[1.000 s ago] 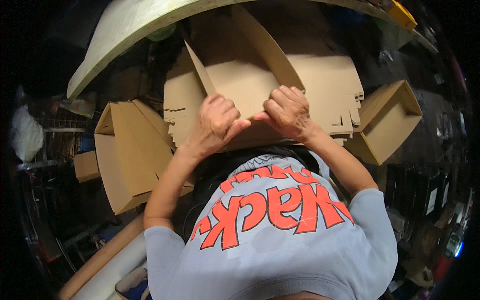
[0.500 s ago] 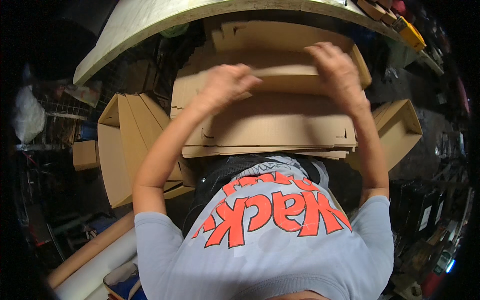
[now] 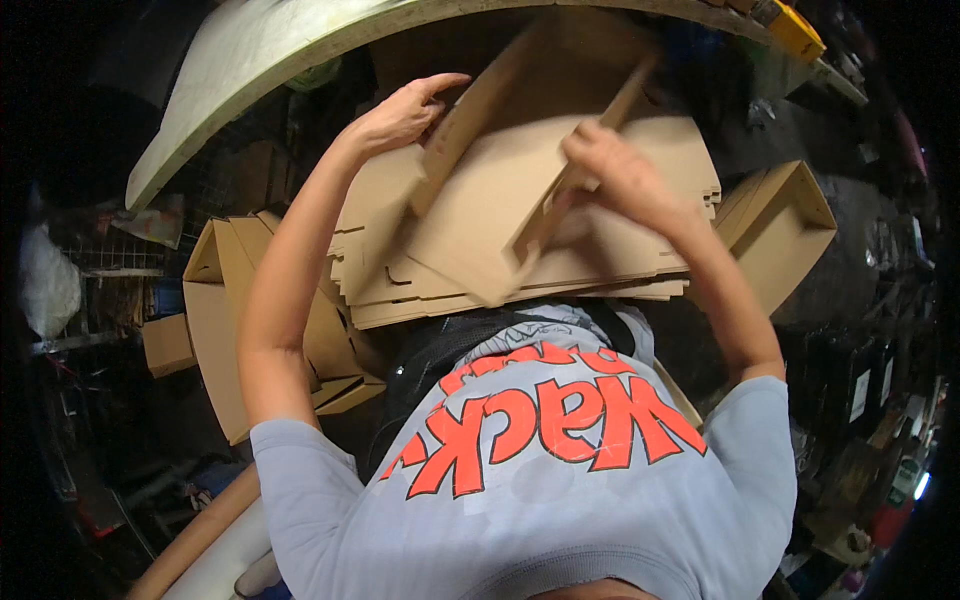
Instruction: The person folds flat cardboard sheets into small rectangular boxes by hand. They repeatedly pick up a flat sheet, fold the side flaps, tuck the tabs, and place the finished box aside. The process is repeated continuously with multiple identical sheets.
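A partly folded cardboard box lies turned at a slant on a stack of flat cardboard blanks in front of me. Two of its side walls stand up, blurred by motion. My right hand is closed on the top edge of the right wall. At the outer side of the left wall is my left hand, its index finger stretched toward the wall and the other fingers partly bent. Whether it presses on the cardboard cannot be made out.
A pale board edge curves across the far side, with a yellow object at its right. Folded cardboard boxes stand left and right of the stack. Long rolls lie at lower left.
The box has turned from lying square to a slant, its walls now left and right. My left hand has moved up and left; my right hand has come down and inward onto a wall.
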